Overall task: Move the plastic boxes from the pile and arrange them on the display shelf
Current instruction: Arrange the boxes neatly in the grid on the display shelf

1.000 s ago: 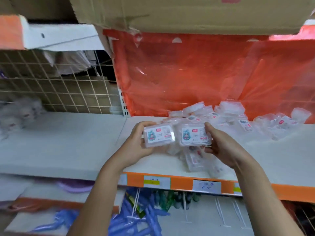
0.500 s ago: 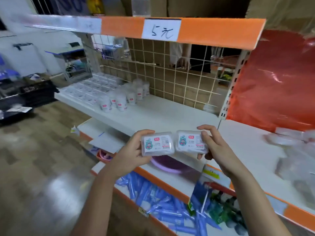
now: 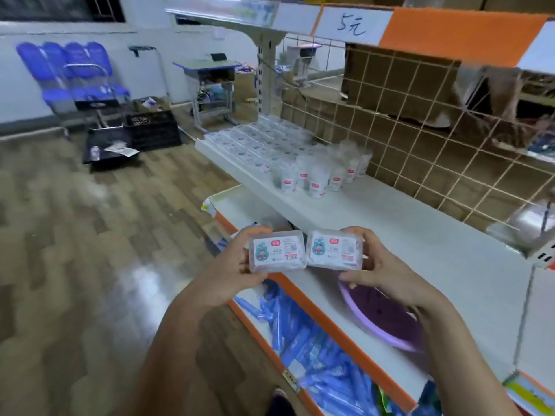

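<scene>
Hands, left hand and right hand, each grip one plastic box above the shelf.

Two plastic boxes sit side by side, edges touching, before the display shelf, one in the left hand, one in the right hand. On that shelf, farther back, stand small bottles; flat boxes lie in rows behind them. A basin lies on the shelf below.

Left hand, right hand apparently curled, gripping.
</scene>
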`<state>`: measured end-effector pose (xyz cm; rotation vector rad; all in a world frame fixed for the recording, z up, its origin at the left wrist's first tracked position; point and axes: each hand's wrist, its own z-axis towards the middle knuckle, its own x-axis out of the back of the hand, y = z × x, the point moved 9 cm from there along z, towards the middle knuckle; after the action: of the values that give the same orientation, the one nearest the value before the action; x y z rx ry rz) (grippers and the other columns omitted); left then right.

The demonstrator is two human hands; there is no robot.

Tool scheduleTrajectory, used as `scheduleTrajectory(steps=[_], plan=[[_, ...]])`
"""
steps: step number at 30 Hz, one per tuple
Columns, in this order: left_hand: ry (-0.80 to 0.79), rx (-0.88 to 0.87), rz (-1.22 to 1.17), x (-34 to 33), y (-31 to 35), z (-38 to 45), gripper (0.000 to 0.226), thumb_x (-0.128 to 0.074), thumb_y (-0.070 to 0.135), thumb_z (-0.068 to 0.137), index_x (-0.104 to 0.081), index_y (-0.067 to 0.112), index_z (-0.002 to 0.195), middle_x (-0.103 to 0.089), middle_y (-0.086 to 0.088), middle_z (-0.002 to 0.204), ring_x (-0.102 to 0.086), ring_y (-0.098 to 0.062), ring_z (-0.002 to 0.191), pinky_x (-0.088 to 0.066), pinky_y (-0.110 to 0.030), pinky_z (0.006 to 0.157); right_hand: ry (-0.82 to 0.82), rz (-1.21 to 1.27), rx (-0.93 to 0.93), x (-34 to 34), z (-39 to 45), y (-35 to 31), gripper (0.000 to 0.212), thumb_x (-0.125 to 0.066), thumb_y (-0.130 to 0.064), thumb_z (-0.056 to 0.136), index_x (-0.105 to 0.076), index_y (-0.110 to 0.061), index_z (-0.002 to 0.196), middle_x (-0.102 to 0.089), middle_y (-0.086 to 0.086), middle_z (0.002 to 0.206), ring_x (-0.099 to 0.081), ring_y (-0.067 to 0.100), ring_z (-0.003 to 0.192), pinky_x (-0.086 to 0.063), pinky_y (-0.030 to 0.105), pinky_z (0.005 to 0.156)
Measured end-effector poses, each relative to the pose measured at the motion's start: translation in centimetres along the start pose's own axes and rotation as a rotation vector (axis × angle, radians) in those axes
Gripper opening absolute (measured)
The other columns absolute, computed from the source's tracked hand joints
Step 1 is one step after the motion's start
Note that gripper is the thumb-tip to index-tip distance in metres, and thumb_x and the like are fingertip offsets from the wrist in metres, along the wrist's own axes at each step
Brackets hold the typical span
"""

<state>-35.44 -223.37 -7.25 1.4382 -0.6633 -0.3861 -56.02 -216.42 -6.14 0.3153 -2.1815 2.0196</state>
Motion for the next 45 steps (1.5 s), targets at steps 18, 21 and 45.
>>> scheduleTrajectory(steps=[18,21,45], plan=[[0.017,-0.098,0.133,17.4,0.7,22.7,0.063,-0.066,-0.006,0.082,-0.042,0.029,0.128,-0.052,-0.001,0.128,-0.059,-0.019,0.108,-0.054,-0.022,0.079,0.191,-0.281,0.073,5.4,26.1,-5.9,0.06,-0.078,-0.02,0.074,-0.047,-0.03,0.124,-0.056,0.001,0.123,-0.059,0.018,0.107,-0.054,0.039,0.086],[-0.028,-0.082,0.147,18.3,0.1,26.7,0.064,-0.066,-0.004,0.082,-0.042,0.032,0.128,-0.052,-0.002,0.126,-0.062,-0.018,0.101,-0.055,-0.021,0.077,0.258,-0.329,0.036,6.9,28.9,-6.0,0.062,-0.078,-0.022,0.074,-0.044,-0.031,0.125,-0.056,-0.004,0.121,-0.057,0.014,0.108,-0.052,0.036,0.089],[-0.574,-0.391,0.706,16.2,-0.5,51.0,0.068,-0.076,0.017,0.076,-0.041,0.025,0.135,-0.047,0.006,0.122,-0.043,-0.015,0.118,-0.042,-0.03,0.097,0.738,-0.78,-0.576,17.6,40.0,-1.4,0.068,-0.072,-0.031,0.082,-0.036,-0.013,0.137,-0.046,0.01,0.137,-0.05,0.026,0.119,-0.033,0.025,0.081]])
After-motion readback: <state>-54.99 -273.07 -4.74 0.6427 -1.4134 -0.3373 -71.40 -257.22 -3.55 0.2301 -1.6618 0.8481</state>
